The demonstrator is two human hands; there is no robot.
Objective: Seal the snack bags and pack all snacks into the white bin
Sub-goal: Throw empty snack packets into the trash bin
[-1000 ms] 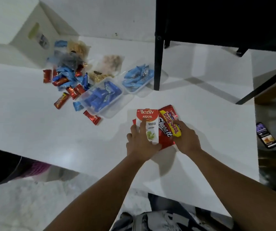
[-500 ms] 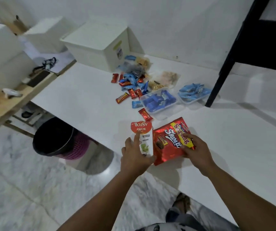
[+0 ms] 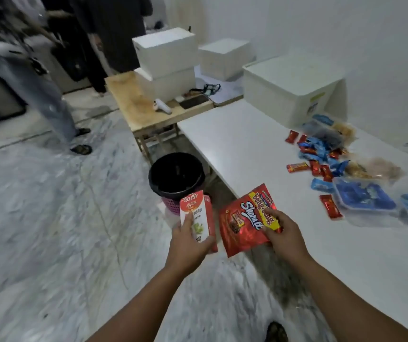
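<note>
Head view: left hand (image 3: 188,245) curled round the Astor box (image 3: 196,218), thumb across its front, grip clamped on the lower half; box upright, off the white table (image 3: 247,149) edge, over the floor just beside the black waste basket (image 3: 176,174). Right hand (image 3: 285,233) pinching the red snack bag (image 3: 246,218), thumb on top, fingers under; bag tilted, at the table's near edge. White bin (image 3: 289,92) lidded, at the table's far end. Loose red and blue wrapped snacks (image 3: 316,156) and clear tubs of blue packets (image 3: 363,196) on the table between bin and bag, well apart from both hands.
</note>
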